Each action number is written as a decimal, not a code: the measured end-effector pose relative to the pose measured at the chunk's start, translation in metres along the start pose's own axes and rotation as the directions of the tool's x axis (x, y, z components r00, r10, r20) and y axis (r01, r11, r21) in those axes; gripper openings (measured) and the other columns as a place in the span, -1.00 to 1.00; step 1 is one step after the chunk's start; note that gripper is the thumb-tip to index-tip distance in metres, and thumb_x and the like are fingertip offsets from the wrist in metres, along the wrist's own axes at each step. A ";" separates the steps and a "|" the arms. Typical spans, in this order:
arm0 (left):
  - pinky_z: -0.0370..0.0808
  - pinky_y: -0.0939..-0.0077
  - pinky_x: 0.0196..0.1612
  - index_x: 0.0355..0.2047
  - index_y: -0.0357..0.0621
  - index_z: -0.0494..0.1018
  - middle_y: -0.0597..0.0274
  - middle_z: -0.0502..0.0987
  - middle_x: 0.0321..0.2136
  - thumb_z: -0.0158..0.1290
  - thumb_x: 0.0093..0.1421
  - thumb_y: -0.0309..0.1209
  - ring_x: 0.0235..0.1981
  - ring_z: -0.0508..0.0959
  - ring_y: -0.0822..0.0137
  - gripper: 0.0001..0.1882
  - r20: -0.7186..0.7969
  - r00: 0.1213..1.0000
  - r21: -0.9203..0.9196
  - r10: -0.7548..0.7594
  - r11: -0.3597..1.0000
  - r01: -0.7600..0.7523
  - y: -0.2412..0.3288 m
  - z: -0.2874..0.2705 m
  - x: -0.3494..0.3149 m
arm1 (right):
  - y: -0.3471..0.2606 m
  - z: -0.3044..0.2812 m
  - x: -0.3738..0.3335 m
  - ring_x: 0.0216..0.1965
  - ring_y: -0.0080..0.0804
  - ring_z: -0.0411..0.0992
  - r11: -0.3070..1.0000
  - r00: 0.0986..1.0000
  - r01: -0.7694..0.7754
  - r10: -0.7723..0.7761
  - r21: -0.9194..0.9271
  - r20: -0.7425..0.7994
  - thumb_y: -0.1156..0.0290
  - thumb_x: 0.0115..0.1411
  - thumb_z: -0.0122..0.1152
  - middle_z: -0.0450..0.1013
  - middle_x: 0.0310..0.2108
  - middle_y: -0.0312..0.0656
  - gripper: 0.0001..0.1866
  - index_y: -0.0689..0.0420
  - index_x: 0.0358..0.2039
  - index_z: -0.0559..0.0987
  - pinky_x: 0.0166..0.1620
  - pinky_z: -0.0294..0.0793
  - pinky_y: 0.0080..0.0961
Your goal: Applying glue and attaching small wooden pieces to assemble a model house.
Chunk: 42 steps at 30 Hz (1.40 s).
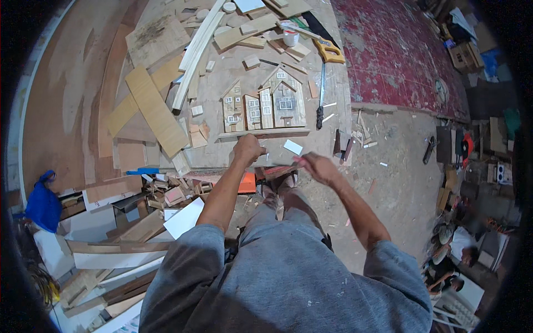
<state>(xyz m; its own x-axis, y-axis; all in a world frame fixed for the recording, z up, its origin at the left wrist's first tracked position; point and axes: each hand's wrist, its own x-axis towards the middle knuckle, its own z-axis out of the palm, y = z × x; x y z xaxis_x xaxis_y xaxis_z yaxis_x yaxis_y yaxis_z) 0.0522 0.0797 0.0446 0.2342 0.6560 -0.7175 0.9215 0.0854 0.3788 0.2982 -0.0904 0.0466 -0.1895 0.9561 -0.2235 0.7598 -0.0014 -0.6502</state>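
My left hand (248,149) is closed at the table's near edge, just below the base strip of a small wooden house model (282,114). What its fingers pinch, if anything, is too small to make out. To the right, my right hand (317,168) is closed around a small pink-red piece (300,160) of unclear kind, slightly smeared by motion. Between the hands and the house lies a small white rectangular card (293,146). The model stands as a row of gabled fronts with white-framed windows on a flat wooden strip (264,134).
A yellow-handled saw (330,51), a white pot (290,38) and a long thin dark-handled tool (320,105) lie beyond the house. Boards (157,111) and offcuts crowd the table's left. Scrap wood (130,238) is heaped lower left. People (452,261) are at far right.
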 end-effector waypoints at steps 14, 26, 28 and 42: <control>0.56 0.15 -0.10 -0.35 -0.20 0.66 -0.05 0.67 -0.27 0.42 -0.12 -0.10 -0.18 0.66 0.02 -0.55 -0.053 0.999 0.089 -0.001 0.996 0.006 0.001 0.002 -0.006 | -0.025 0.042 0.040 -0.32 0.12 0.53 0.976 0.995 0.022 0.000 -0.215 0.100 0.05 0.42 -0.16 0.49 -0.31 0.06 -0.59 0.16 -0.21 0.46 -0.29 0.53 -0.03; 0.56 0.14 -0.19 -0.46 -0.16 0.64 -0.02 0.66 -0.35 0.38 -0.10 -0.07 -0.28 0.66 0.02 -0.60 -0.119 0.993 0.108 0.027 0.994 -0.014 -0.006 0.006 -0.002 | -0.025 0.036 0.039 -0.27 0.08 0.54 0.966 0.994 0.017 0.012 -0.259 0.111 0.05 0.42 -0.18 0.49 -0.28 0.03 -0.59 0.13 -0.16 0.46 -0.23 0.54 -0.05; 0.56 0.15 -0.19 -0.45 -0.16 0.64 -0.03 0.66 -0.35 0.39 -0.10 -0.07 -0.27 0.66 0.02 -0.60 -0.113 0.993 0.104 0.036 0.994 -0.024 -0.007 0.007 0.000 | -0.025 0.036 0.039 -0.27 0.08 0.54 0.967 0.994 0.023 0.006 -0.255 0.114 0.04 0.42 -0.18 0.49 -0.28 0.03 -0.60 0.13 -0.15 0.46 -0.24 0.54 -0.04; 0.56 0.13 -0.15 -0.38 -0.17 0.64 -0.04 0.66 -0.31 0.41 -0.10 -0.05 -0.22 0.66 0.00 -0.55 -0.086 0.996 0.097 0.033 0.995 -0.024 -0.007 0.005 -0.001 | -0.024 0.027 0.044 -0.28 0.12 0.53 0.967 0.985 0.050 -0.008 -0.249 0.170 0.08 0.42 -0.17 0.50 -0.31 0.06 -0.62 0.14 -0.14 0.43 -0.23 0.52 -0.02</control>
<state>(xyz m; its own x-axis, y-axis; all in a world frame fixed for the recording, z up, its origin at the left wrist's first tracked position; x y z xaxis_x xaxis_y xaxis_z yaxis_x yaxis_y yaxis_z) 0.0477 0.0748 0.0396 0.2367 0.7207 -0.6516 0.9413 -0.0039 0.3376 0.2551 -0.0559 0.0328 -0.2982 0.8925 -0.3384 0.8800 0.1197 -0.4597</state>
